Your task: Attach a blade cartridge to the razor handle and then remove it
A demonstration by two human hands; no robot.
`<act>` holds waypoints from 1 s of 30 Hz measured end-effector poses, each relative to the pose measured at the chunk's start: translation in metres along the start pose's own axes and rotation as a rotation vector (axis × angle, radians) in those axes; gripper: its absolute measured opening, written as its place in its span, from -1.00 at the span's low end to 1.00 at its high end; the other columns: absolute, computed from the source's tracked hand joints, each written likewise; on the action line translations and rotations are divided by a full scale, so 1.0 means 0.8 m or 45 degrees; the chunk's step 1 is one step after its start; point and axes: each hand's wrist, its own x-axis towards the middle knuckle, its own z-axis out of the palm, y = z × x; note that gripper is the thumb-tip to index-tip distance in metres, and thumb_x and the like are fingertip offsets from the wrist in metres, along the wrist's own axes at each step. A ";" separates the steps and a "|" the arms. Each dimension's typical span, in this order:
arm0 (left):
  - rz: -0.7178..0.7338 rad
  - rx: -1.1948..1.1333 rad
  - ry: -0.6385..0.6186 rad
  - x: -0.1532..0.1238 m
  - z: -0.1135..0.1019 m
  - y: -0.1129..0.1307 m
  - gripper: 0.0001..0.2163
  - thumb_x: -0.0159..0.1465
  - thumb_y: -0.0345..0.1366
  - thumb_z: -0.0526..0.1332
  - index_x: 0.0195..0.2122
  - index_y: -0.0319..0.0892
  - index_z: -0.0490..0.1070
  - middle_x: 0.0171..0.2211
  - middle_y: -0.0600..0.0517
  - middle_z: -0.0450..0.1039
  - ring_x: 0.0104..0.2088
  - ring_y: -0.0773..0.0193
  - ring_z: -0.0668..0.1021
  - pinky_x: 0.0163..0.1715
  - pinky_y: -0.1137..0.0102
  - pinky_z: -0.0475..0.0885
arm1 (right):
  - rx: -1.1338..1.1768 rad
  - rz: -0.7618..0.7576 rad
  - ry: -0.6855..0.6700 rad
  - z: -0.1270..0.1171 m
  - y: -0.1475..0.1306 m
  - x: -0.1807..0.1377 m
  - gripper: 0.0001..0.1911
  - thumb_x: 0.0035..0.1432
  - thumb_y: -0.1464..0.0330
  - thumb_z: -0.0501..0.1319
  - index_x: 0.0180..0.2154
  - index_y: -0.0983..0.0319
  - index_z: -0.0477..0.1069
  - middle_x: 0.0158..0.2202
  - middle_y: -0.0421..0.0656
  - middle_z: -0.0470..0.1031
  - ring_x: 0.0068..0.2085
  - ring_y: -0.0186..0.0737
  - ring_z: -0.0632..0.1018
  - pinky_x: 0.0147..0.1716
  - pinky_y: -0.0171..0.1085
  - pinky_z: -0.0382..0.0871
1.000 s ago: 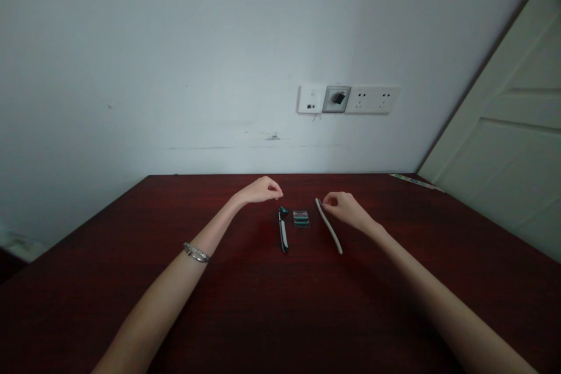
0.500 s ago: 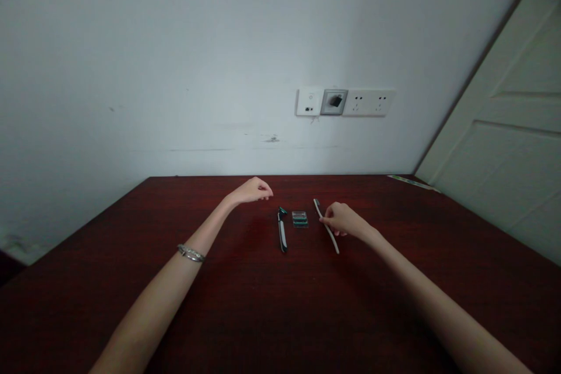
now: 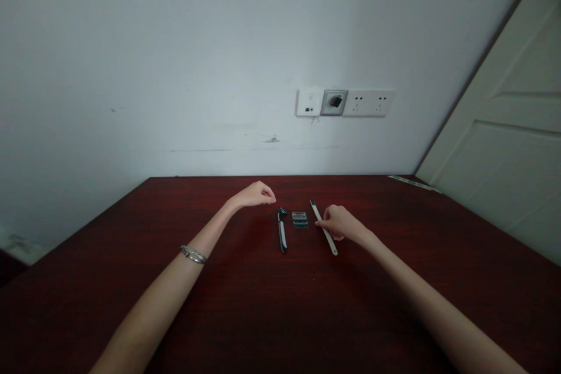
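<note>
Pinched between the thumb and fingers of my right hand (image 3: 342, 223) is a white toothbrush (image 3: 328, 238), slanting with its dark-bristled head away from me. Left of it lies a small clear case (image 3: 300, 220) with green-blue contents, probably razor cartridges. A white and black razor (image 3: 283, 235) with a green-edged head rests farther left, its handle toward me. My left hand (image 3: 256, 194) hovers just beyond and left of the razor head, fingers curled together; nothing shows in them.
The dark red wooden table (image 3: 245, 310) reaches back to a white wall (image 3: 197, 70). Wall sockets (image 3: 368, 103) sit above its far edge, one with a black plug (image 3: 336, 101). A pale panelled door (image 3: 512, 128) stands at the right, near a thin printed strip (image 3: 412, 182).
The toothbrush has rolled in my right hand, and its head has shifted slightly left. My left hand has moved a little toward the razor head. Razor and case are unmoved.
</note>
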 end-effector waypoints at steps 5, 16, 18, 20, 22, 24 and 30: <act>0.018 0.050 -0.065 0.004 0.013 -0.003 -0.68 -0.03 -0.18 0.29 -0.31 -0.30 0.52 -0.43 -0.06 0.51 -0.42 0.28 0.49 -0.40 0.44 0.31 | -0.016 0.002 -0.004 0.000 -0.003 -0.003 -0.71 0.04 0.21 0.22 -0.55 0.29 0.35 -0.66 -0.10 0.46 -0.68 -0.28 0.48 -0.66 -0.39 0.33; -0.010 0.166 -0.097 0.006 0.021 -0.011 -0.74 -0.03 -0.15 0.29 -0.43 -0.26 0.53 -0.51 0.00 0.48 -0.49 0.33 0.45 -0.49 0.47 0.27 | -0.161 -0.077 0.131 -0.015 -0.022 -0.017 -0.62 0.12 0.17 0.12 -0.59 0.28 0.38 -0.66 -0.07 0.45 -0.62 -0.24 0.50 -0.58 -0.36 0.28; -0.047 0.168 -0.093 0.004 0.014 -0.011 -0.74 -0.02 -0.15 0.28 -0.42 -0.26 0.52 -0.51 -0.01 0.48 -0.53 0.35 0.43 -0.54 0.48 0.26 | -0.208 -0.169 0.207 -0.011 -0.039 -0.027 -0.67 0.10 0.20 0.14 -0.58 0.26 0.40 -0.61 -0.07 0.48 -0.54 -0.21 0.53 -0.53 -0.36 0.27; -0.087 0.161 -0.085 0.002 0.007 -0.012 -0.73 -0.01 -0.14 0.26 -0.41 -0.27 0.52 -0.51 -0.01 0.48 -0.57 0.37 0.41 -0.58 0.49 0.25 | -0.231 -0.256 0.214 0.001 -0.059 -0.038 -0.70 0.08 0.20 0.15 -0.58 0.24 0.41 -0.55 -0.07 0.51 -0.47 -0.18 0.54 -0.49 -0.36 0.27; -0.113 0.149 -0.065 0.000 0.001 -0.014 -0.70 0.01 -0.11 0.24 -0.41 -0.28 0.52 -0.53 -0.01 0.46 -0.59 0.38 0.39 -0.61 0.49 0.24 | -0.231 -0.327 0.182 0.018 -0.078 -0.047 -0.71 0.07 0.19 0.14 -0.55 0.23 0.42 -0.49 -0.07 0.52 -0.44 -0.18 0.54 -0.48 -0.35 0.26; -0.129 0.139 -0.038 -0.001 -0.005 -0.017 -0.67 0.04 -0.07 0.20 -0.41 -0.29 0.51 -0.54 -0.02 0.44 -0.60 0.39 0.38 -0.62 0.50 0.24 | -0.233 -0.384 0.132 0.036 -0.093 -0.051 -0.68 0.10 0.18 0.12 -0.54 0.23 0.44 -0.48 -0.06 0.53 -0.41 -0.18 0.55 -0.45 -0.34 0.27; -0.183 0.067 0.027 -0.004 -0.017 -0.024 -0.55 0.11 0.05 0.11 -0.41 -0.30 0.49 -0.50 -0.07 0.46 -0.59 0.38 0.39 -0.61 0.48 0.25 | -0.334 -0.346 0.114 0.068 -0.116 -0.041 -0.59 0.15 0.13 0.05 -0.38 0.31 0.49 -0.35 0.09 0.55 -0.28 -0.04 0.56 -0.33 -0.25 0.34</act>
